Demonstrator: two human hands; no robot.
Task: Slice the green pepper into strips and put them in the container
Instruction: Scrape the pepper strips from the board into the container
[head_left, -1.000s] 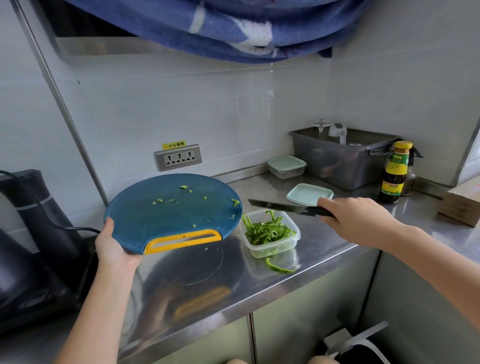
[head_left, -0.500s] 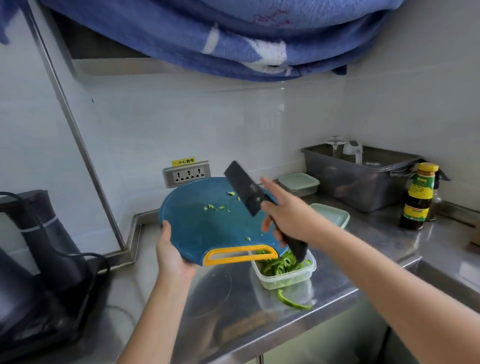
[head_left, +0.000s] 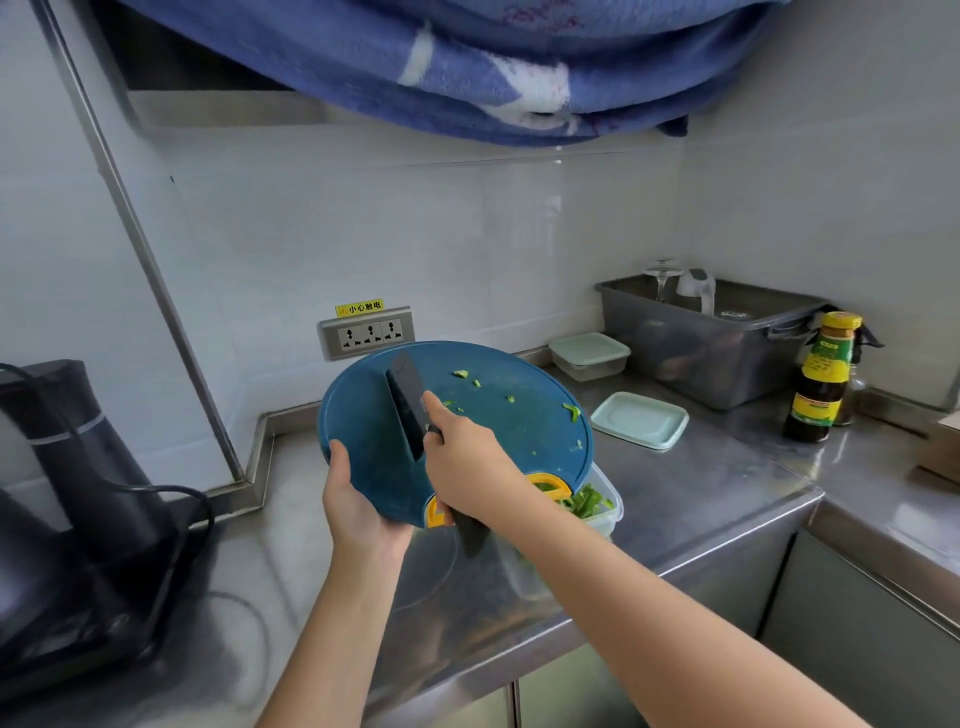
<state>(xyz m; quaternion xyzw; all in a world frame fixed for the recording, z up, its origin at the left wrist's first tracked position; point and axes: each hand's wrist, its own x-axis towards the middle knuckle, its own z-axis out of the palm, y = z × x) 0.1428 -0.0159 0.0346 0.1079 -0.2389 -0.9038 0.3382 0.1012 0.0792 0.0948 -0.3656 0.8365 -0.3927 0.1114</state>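
Observation:
My left hand (head_left: 358, 499) grips the lower left rim of a round blue cutting board (head_left: 519, 431), held tilted above the counter. Small green pepper bits (head_left: 571, 411) cling to its surface. My right hand (head_left: 467, 467) holds a dark knife (head_left: 408, 402), blade flat against the board's left half, handle pointing down. Under the board's yellow handle (head_left: 550, 483) stands a clear plastic container (head_left: 608, 512) with green pepper strips (head_left: 587, 504) inside; most of it is hidden by the board and my right arm.
A pale green lid (head_left: 639, 420) lies on the steel counter (head_left: 727, 478) right of the board. Behind it stand a lidded small box (head_left: 589, 356), a grey tub (head_left: 706, 338) and a sauce bottle (head_left: 823, 379). A black appliance with a cord (head_left: 88, 467) fills the left. A wall socket (head_left: 366, 332) is behind.
The board has tilted further over the container. The knife, first held out to the right, swung onto the board and its blade now lies against the board's left half.

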